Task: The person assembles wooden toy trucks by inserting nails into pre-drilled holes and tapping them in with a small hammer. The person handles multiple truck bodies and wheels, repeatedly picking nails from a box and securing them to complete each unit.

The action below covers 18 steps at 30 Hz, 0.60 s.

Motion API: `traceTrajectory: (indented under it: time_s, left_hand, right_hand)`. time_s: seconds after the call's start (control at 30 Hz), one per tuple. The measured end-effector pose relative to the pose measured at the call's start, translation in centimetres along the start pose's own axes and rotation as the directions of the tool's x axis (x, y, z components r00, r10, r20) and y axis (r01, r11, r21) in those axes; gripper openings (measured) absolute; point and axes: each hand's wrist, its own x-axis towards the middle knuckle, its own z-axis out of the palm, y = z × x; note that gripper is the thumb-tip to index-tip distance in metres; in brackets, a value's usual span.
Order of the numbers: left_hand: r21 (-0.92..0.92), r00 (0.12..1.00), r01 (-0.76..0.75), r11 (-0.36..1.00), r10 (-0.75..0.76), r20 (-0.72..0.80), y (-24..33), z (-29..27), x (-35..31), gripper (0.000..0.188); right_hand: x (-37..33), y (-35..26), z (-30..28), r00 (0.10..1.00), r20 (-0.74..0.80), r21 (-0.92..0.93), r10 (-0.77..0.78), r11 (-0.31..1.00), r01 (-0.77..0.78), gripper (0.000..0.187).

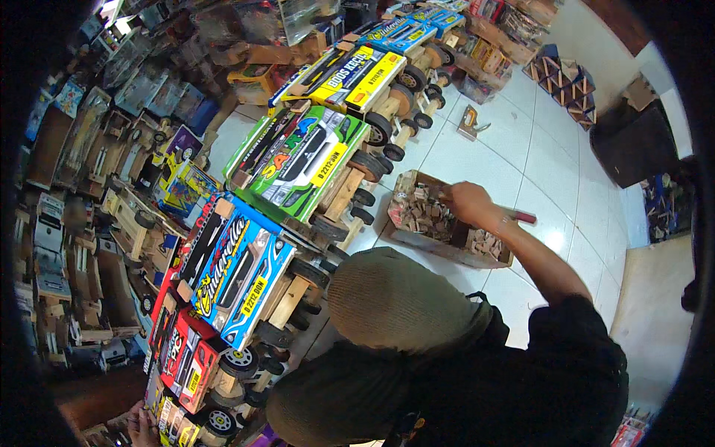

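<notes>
My right hand (pixel 472 204) reaches over a wooden box (pixel 452 254) of small wood offcuts (pixel 423 211). Its fingers are closed together above the offcuts, and what they hold, if anything, is too small to make out. A dark red handle (pixel 524 217) sticks out beyond my right wrist. At the lower left edge, my left hand (pixel 140 426) has its fingers curled against the side of a yellow-and-white toy truck (pixel 173 423), partly cut off by the rim. Beside that truck stand a red toy truck (pixel 191 357) and a blue one (pixel 242 279).
Green (pixel 302 156) and yellow (pixel 350 78) toy trucks continue the row. Stacked truck parts (pixel 97 298) crowd the left. A stapler-like tool (pixel 469 123) lies on the tiles. Triangular wooden frames (pixel 564 86) and a black container (pixel 633 145) stand right. Dark cloth (pixel 402 298) bulges in front.
</notes>
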Motion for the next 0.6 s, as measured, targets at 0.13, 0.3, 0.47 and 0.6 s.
traceTrajectory:
  time_s: [0.13,0.3,0.47,0.6]
  left_hand:
    - [-0.454,0.963,0.229,0.861,-0.269,-0.025,1.3,0.1,-0.8,0.044]
    - [-0.286,1.0,-0.005,0.958,0.006,0.0,-0.1,0.0,-0.8,0.046]
    - [-0.295,0.991,0.119,0.948,-0.132,-0.023,0.9,-0.5,-1.0,0.046]
    - [-0.621,0.971,0.196,0.759,-0.237,0.017,1.8,-0.7,-0.8,0.044]
  right_hand:
    - [4.4,0.9,4.4,0.988,0.06,-0.133,-0.144,0.979,0.151,0.019]
    - [5.4,-0.2,6.1,0.97,0.104,-0.177,-0.222,0.955,0.237,0.017]
    - [5.5,1.1,5.6,0.964,0.13,-0.103,-0.233,0.964,0.246,0.018]
    - [5.7,3.7,2.7,0.977,0.094,0.132,-0.194,0.975,0.18,0.035]
